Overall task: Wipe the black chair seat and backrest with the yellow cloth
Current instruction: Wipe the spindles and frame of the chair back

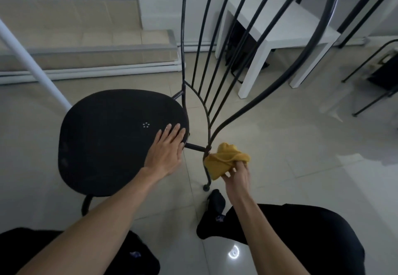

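Observation:
The black chair seat (107,141) is round and fills the left middle of the view. Its backrest (217,63) of thin black metal bars rises to the right of the seat. My left hand (167,150) lies flat, fingers together, on the seat's right edge. My right hand (237,176) grips the bunched yellow cloth (226,159) pressed against the lower end of the backrest frame, just above the rear chair leg (207,177).
A white low table (280,37) stands behind the backrest. Beige steps (86,44) run along the back left. A white pole (32,63) slants across the left. Black metal frames (374,76) stand at the right. My black-clothed knees sit on the tiled floor.

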